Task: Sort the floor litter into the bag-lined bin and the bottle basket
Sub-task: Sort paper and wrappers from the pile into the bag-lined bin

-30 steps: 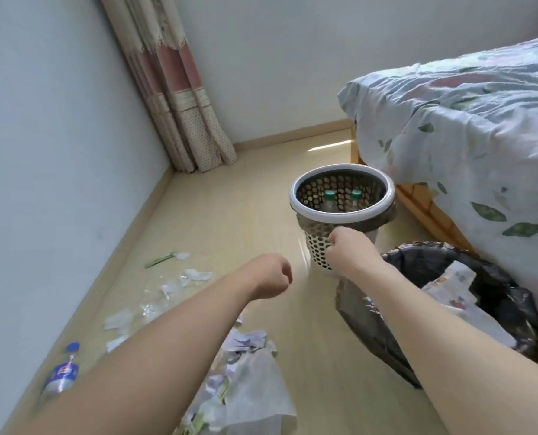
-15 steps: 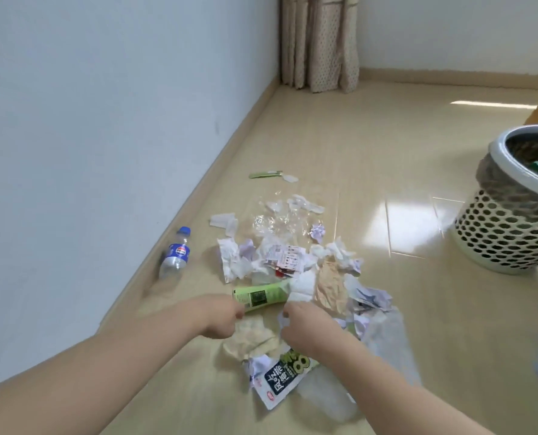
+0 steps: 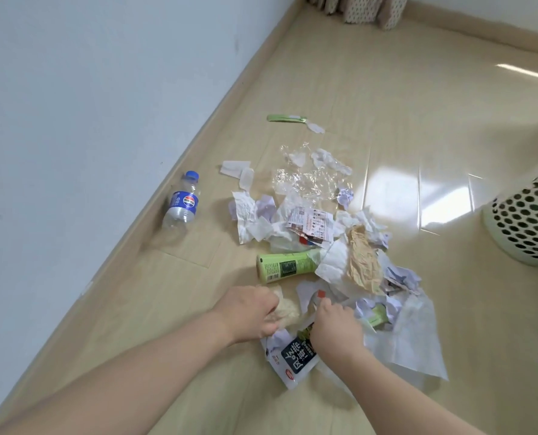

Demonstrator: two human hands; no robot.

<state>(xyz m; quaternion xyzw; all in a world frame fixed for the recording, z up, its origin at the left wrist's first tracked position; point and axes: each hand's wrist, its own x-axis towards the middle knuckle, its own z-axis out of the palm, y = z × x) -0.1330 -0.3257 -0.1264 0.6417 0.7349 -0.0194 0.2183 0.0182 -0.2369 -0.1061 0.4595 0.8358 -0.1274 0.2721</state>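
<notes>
Here the floor (image 3: pixel 387 89) takes most of the view, with the wall (image 3: pixel 73 89) on the left and a curtain (image 3: pixel 361 11) at the far edge. At the right edge stands the white basket (image 3: pixel 525 227) with round holes; only a part of it is visible, and the bag-lined bin is not in view.

The litter pile (image 3: pixel 317 233) lies in the middle of the floor, made of crumpled paper, clear plastic film and wrappers. A water bottle (image 3: pixel 181 204) with a blue cap lies well apart on the left, close to the wall. A green bottle (image 3: pixel 285 265) lies on its side at the near-left part of the pile, its far end under the paper. A black and white packet (image 3: pixel 295 356) lies at the near edge, between the two hands.

The left hand (image 3: pixel 248 315) is curled on a pale crumpled napkin (image 3: pixel 285 307). The right hand (image 3: pixel 336 329) reaches down into the paper; its fingers are bent, but I cannot tell if they already hold a piece.

I judge that the step in hand is gathering paper litter for the bin, and much of the task remains. The next move calls for a firm grip on the loose pieces, so that nothing falls while they are carried to the right. The two bottles must go to the basket separately.
</notes>
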